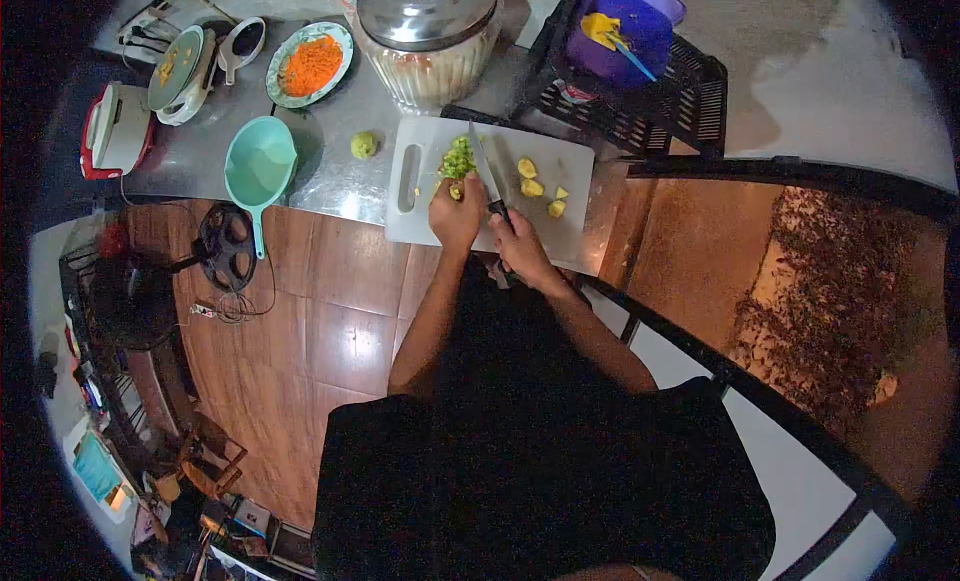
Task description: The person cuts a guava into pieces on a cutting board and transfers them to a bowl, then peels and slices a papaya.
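The knife (486,169) is over the board (577,171) on the worktop (345,181), its handle wrapped in the right hand's (521,245) closed grip, presumably for control. The left hand's (456,219) grip curls by the green bits (458,158), likely steadying food, though I cannot tell whether it pinches any. The knife's long axis crosses the board's short way, tip forward and slightly left.

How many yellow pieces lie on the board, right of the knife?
4: two pieces nearer the knife, two others toward the board's right edge. The right hand may hide more.
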Demonstrator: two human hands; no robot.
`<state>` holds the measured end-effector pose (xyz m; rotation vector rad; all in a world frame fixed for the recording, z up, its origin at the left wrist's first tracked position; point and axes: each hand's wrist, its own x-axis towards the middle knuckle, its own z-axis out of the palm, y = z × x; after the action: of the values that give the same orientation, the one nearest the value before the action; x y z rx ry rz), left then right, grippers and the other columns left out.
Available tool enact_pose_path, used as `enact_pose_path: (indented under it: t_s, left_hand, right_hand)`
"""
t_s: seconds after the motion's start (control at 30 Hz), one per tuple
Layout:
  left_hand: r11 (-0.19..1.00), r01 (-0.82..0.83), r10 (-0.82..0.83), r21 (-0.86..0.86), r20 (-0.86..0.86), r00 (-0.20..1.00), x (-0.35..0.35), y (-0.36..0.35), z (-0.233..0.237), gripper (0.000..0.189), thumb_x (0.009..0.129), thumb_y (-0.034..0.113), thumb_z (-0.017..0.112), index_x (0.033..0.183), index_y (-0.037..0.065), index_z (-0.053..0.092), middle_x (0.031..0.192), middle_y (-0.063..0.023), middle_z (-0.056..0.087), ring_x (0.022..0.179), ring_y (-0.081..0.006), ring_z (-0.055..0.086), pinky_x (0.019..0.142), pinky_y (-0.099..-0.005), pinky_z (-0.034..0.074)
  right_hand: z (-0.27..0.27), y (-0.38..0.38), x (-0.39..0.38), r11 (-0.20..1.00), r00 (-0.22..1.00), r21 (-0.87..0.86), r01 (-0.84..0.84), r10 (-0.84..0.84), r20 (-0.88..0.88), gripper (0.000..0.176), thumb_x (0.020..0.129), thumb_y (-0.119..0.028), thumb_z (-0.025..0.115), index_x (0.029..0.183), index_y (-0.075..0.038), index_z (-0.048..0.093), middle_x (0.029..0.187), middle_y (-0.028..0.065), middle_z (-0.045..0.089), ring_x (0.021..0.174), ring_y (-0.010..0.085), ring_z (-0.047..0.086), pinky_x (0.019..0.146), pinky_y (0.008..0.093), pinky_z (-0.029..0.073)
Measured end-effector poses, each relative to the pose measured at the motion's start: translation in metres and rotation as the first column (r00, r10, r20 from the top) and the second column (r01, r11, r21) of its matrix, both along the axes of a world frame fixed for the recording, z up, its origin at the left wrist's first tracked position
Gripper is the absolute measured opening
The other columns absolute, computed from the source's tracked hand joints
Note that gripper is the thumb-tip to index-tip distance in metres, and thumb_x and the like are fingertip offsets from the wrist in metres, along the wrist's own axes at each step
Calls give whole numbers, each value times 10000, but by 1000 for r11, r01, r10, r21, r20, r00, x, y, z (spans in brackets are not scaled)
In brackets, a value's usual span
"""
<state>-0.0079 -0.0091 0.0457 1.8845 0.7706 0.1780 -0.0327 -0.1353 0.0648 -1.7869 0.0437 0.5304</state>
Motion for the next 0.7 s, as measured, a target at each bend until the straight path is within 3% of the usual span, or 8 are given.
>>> enact_pose_path:
  t_s: [0.17,0.23,0.27,0.33,0.43,0.5,0.63,0.7]
  left_hand:
    - [983,-76,110,-170,205,972,0,9,-26,483,909,456,548,794,-1,653,700,-145,650,623,-263,612,578,-392,463]
    - [614,-41,51,-789,-12,999,-3,22,-5,513,964,516,416,894,47,611,680,-16,564,590,-128,485,527,-263,363]
    - [615,-41,52,-787,-11,999,-4,25,-1,513,964,516,416,894,47,611,680,-16,564,590,-128,485,527,-263,363]
    - [290,90,95,-953,123,988,-5,28,8,561,988,534,271,974,72,589,719,-11,537,638,-123,461,554,-252,332]
    - [134,132,120,-982,149,982,-7,31,32,573,993,532,236,1016,76,583,746,-11,545,689,-141,496,589,-260,342]
    - [129,117,117,-985,133,984,-8,32,39,545,996,510,243,1043,78,572,793,-24,571,718,-147,510,611,-267,355]
    - [221,142,42,-965,154,987,-7,31,55,486,995,458,274,1144,81,542,1008,-78,645,885,-174,578,738,-293,411]
    - [247,156,21,-956,166,986,-7,27,54,474,996,437,283,1193,82,527,1081,-92,640,960,-179,580,797,-304,416]
  right_hand:
    - [-1,-7,2,998,995,-41,46,-50,-87,224,982,-276,479,961,-57,521,644,-9,446,416,66,381,353,245,331]
    - [6,-7,4,997,995,-37,67,-70,-70,219,979,-270,485,958,-56,524,647,-9,450,416,68,381,353,249,330]
    - [13,-7,4,996,996,-36,83,-84,-31,215,977,-267,491,955,-56,528,643,-12,448,418,68,381,357,248,325]
    - [17,-9,6,995,995,-32,98,-97,8,212,974,-264,497,952,-56,531,639,-14,447,420,68,380,361,247,319]
    - [29,-10,9,994,991,-27,107,-105,77,217,969,-268,510,943,-54,533,628,-21,444,427,66,386,373,241,310]
    - [47,-11,11,994,994,-94,59,-49,101,312,954,-296,542,988,13,553,668,64,522,605,182,514,570,343,420]
    - [49,-7,11,991,977,-121,61,-35,210,303,945,-280,558,1001,18,556,670,62,521,614,162,505,573,334,420]
    - [50,-5,14,997,994,-29,76,-73,86,302,928,-281,591,990,14,578,686,47,561,616,141,521,571,313,420]
